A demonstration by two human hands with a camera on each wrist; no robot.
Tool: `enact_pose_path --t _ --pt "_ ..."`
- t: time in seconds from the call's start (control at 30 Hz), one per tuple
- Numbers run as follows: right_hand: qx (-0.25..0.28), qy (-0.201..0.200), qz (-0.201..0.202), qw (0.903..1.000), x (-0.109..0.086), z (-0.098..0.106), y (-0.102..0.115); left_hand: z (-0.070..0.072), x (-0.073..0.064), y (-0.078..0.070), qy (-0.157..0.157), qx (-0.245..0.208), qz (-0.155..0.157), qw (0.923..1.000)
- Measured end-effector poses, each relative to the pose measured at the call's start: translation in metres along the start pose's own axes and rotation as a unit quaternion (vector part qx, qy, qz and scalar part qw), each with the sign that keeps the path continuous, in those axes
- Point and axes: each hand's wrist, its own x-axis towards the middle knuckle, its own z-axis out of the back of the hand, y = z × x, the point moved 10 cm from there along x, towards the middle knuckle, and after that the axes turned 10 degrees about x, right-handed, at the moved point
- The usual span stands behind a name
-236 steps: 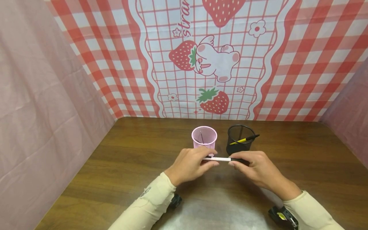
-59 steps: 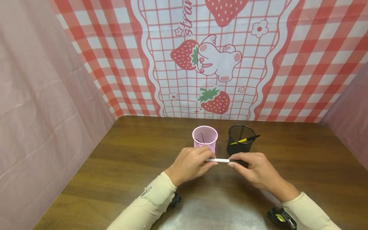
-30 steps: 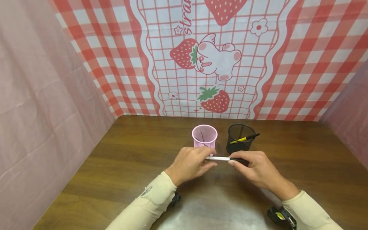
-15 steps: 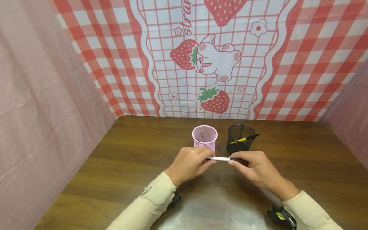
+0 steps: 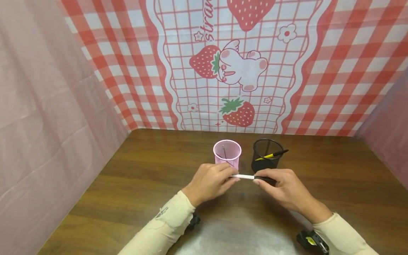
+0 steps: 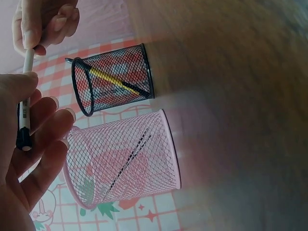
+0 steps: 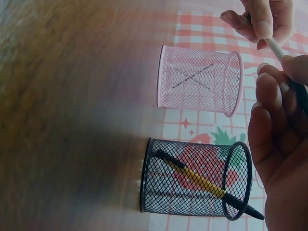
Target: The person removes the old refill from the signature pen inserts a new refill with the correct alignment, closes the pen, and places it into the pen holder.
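Between both hands a white pen (image 5: 245,176) with a black right end lies level, above the table. The left hand (image 5: 210,181) pinches its white barrel between thumb and fingers. With thumb and fingers, the right hand (image 5: 287,187) grips the black end, mostly covered by the hand. In the left wrist view the pen (image 6: 28,65) also shows a dark tip beyond the left thumb. Just behind the left hand stands a pink mesh pen cup (image 5: 227,150). A black mesh pen cup (image 5: 264,164), behind the right hand, holds a yellow and black pen (image 5: 271,155).
The brown wooden table (image 5: 134,184) ends at a red and white strawberry-print cloth (image 5: 242,71). Pink fabric (image 5: 57,124) hangs at the left. Thin dark crossing lines show in the pink cup in the right wrist view.
Both hands hold nearly the same spots as before. The dark bit of pen beside the left fingers, visible half a second ago, is now hardly visible. The cups have not moved.
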Motion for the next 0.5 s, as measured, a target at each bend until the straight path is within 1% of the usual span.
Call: enact_pose_path --t 0.23,0.5 --pt "-0.001 -0.001 0.009 1.0000 0.0019 0.0008 0.0020 0.0003 -0.0003 0.0001 -0.002 -0.003 -0.005 1.0000" --pt "-0.008 0.000 0.001 1.0000 0.0003 -0.0004 -0.0006 -0.0004 -0.0009 0.0000 0.003 0.003 -0.006 1.0000"
